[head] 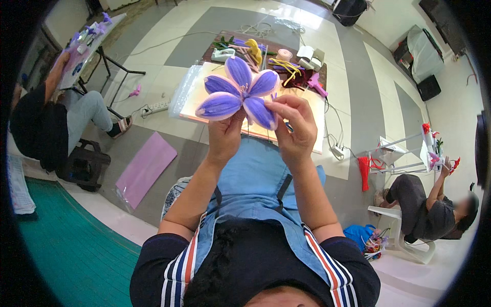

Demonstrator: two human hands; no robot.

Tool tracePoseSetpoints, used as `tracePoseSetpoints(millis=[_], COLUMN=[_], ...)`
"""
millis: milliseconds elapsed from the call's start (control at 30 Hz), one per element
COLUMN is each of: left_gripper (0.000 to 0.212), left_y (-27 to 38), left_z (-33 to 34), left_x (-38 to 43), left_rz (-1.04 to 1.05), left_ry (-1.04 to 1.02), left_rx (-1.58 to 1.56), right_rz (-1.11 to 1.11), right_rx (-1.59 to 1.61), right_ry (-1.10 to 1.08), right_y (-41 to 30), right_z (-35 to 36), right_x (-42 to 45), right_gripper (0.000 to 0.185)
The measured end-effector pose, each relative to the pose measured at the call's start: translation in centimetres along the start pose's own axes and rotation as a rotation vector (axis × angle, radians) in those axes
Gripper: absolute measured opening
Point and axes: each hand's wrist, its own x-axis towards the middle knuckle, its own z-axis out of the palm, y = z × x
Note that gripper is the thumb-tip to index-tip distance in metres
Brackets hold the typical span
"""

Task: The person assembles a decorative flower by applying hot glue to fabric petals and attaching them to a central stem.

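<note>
A large flower of purple fuzzy petals with pale pink edges (239, 71) is held up above the work table, its face towards me. My left hand (225, 134) grips it from beneath, near its centre; the petals hide the fingertips. My right hand (297, 126) pinches the edge of the lower right petal between thumb and fingers. Thin wire stems hang below the bloom. Behind it on the table lie a yellow fuzzy piece (254, 51), a tape dispenser (223, 55), a roll of pink ribbon (284, 55), yellow fuzzy stems (287, 66) and a pink glue gun (317, 84).
A pink sheet (146, 170) lies on the floor at left. A power strip (155, 108) and cables run beside the table. One person (42, 126) sits at a table on the left; another (439, 215) sits on a white plastic chair (414, 245) at right.
</note>
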Motion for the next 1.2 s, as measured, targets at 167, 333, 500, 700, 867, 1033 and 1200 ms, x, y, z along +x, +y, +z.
tracePoseSetpoints(millis=[167,333,500,700,867,1033,1200], left_gripper=[0.02,0.019,0.018,0.019,0.017,0.016,0.018], left_y=[0.2,0.8,0.9,0.6,0.1,0.2,1.1], left_z=[0.2,-0.1,-0.3,-1.5,-1.1,-0.3,0.1], left_x=[-0.4,-0.9,-0.9,-0.5,-1.2,0.0,0.8], left_rz=[-0.085,-0.162,-0.13,-0.132,-0.16,-0.353,-0.369], left_ry=[0.019,-0.039,-0.096,-0.25,-0.221,-0.248,-0.123], left_rx=[-0.137,-0.197,-0.118,-0.09,-0.221,-0.63,-0.662], right_rz=[-0.124,-0.177,-0.225,0.441,0.582,0.553,0.512], right_rx=[-0.056,0.021,0.026,0.54,0.914,0.818,0.557], right_ry=[0.13,0.115,0.085,0.137,0.156,0.112,0.076], right_y=[-0.8,-0.9,-1.0,0.0,0.5,0.4,0.0], right_z=[0.9,0.9,0.5,0.8,0.9,0.9,0.9], right_x=[-1.1,-1.8,-2.1,-2.9,-2.1,-1.2,-1.0], right_gripper=[0.036,0.034,0.031,0.016,0.015,0.015,0.005])
